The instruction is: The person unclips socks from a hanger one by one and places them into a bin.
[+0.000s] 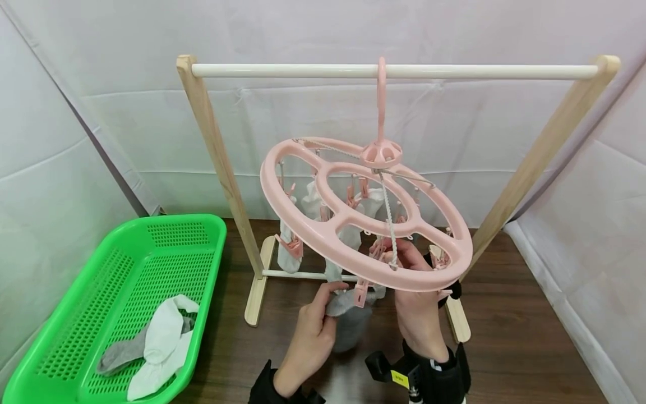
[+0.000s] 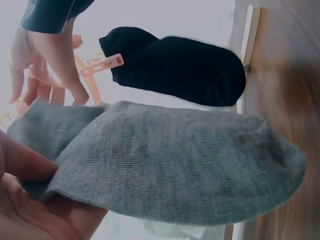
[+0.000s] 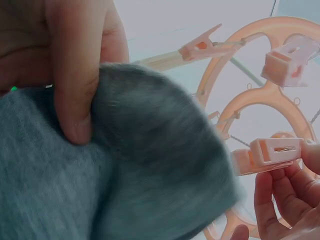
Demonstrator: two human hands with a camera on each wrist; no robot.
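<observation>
My left hand [image 1: 310, 339] pinches a grey sock [image 1: 353, 322] near its cuff, under the front rim of a round pink clip hanger [image 1: 323, 235]. In the left wrist view the sock [image 2: 175, 160] stretches out from the thumb and fingers. My right hand [image 1: 416, 314] reaches up beneath the hanger, partly hidden by its rim. Seen from the right wrist, its thumb and fingers pinch a pink clothespin [image 3: 275, 152], with the sock's edge [image 3: 200, 165] close beside it. A black sock [image 2: 180, 70] hangs from another clothespin [image 2: 112, 61] near the right hand.
The hanger hooks over a white rail [image 1: 292, 70] on a wooden stand [image 1: 217, 146]. Several light socks [image 1: 289, 252] hang from its clips. At left, a green basket [image 1: 214, 269] holds white [image 1: 164, 331] and grey [image 1: 123, 353] socks. A free clothespin [image 1: 360, 293] dangles at the front rim.
</observation>
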